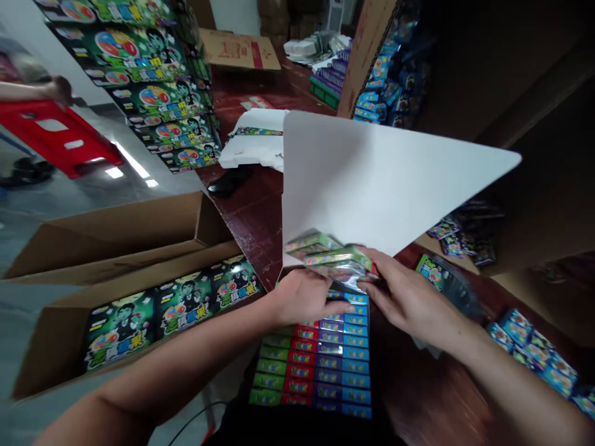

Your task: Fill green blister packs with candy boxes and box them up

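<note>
In my right hand (395,285) are a few thin, glossy small boxes (341,260) with green edges, blurred by motion and pinched between thumb and fingers. My left hand (304,297) rests low over a white display box, its thumb stretched across the packs and apart from the other fingers, which are bent and mostly hidden. Beneath it, the display box holds tight rows of small packs (302,356) in green, red, purple and blue columns. Its white lid (372,179) stands raised behind both hands.
A brown carton (116,248) at left holds green printed boxes (181,306). More such boxes form a stack (158,93) behind it. A dark phone-like object (227,181) lies on the red table (255,217). Blue packs (534,347) lie at right. Another person's hand (60,90) touches a red stool (51,133).
</note>
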A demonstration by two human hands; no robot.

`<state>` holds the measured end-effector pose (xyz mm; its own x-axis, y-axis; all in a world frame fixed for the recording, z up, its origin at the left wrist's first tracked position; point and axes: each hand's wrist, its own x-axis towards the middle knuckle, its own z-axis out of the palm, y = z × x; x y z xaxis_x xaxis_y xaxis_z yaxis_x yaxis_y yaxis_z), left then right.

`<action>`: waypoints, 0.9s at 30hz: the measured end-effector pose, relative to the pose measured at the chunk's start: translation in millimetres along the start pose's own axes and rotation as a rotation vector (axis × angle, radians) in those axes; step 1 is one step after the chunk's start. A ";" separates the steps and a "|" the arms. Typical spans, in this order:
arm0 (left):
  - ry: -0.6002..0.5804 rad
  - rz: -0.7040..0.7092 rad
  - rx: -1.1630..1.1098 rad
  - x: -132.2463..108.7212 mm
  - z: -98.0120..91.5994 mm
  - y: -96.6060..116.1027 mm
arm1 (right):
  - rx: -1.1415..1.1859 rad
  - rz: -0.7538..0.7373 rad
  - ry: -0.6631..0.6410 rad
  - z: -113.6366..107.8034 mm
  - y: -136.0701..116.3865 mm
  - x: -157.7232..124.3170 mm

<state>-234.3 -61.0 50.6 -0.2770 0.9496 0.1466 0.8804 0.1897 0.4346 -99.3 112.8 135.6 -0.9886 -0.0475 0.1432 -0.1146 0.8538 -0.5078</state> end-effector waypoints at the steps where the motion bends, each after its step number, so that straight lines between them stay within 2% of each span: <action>1: -0.010 -0.004 0.029 -2.8 2.0 3.3 | -0.048 0.035 -0.038 -2.8 -4.5 -1.3; 3: -0.013 -0.043 0.114 -11.6 3.4 11.3 | -0.124 0.076 -0.117 -7.9 -14.2 -2.0; 5: 0.041 -0.088 0.170 -27.1 -0.8 19.7 | -0.187 0.083 -0.177 -10.7 -22.2 0.3; 8: 0.267 -0.030 0.141 -57.6 -19.3 25.7 | -0.268 0.092 -0.221 -8.8 -28.4 8.5; 10: 0.446 0.023 0.109 -71.0 -35.6 21.6 | -0.291 0.077 -0.256 -6.0 -29.6 15.1; 11: 0.497 0.044 0.110 -72.7 -42.9 17.1 | -0.286 0.056 -0.268 -5.9 -29.6 17.6; 13: 0.498 0.094 0.126 -65.4 -52.9 5.2 | -0.242 0.011 -0.276 -10.8 -28.4 18.3; 16: 0.349 0.220 0.165 -39.6 -56.6 -9.4 | -0.149 0.022 -0.236 -33.4 -22.8 2.3; 18: 0.266 0.253 0.228 -25.1 -56.1 -10.8 | -0.112 0.093 -0.140 -52.1 -18.0 -19.6; 21: 0.154 0.217 0.304 -18.1 -56.9 -4.0 | -0.116 0.219 0.152 -66.6 -13.5 -55.9; 24: 0.084 0.201 0.265 -24.5 -56.4 0.5 | -0.145 0.277 0.414 -57.0 -12.8 -77.9; 27: 0.150 0.207 0.219 -36.1 -50.8 -1.5 | -0.120 0.275 0.552 -37.1 -13.1 -81.6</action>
<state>-245.2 -108.3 89.7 -0.1225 0.9293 0.3484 0.9813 0.0609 0.1827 -13.5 124.7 162.1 -0.7802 0.4298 0.4545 0.1804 0.8503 -0.4944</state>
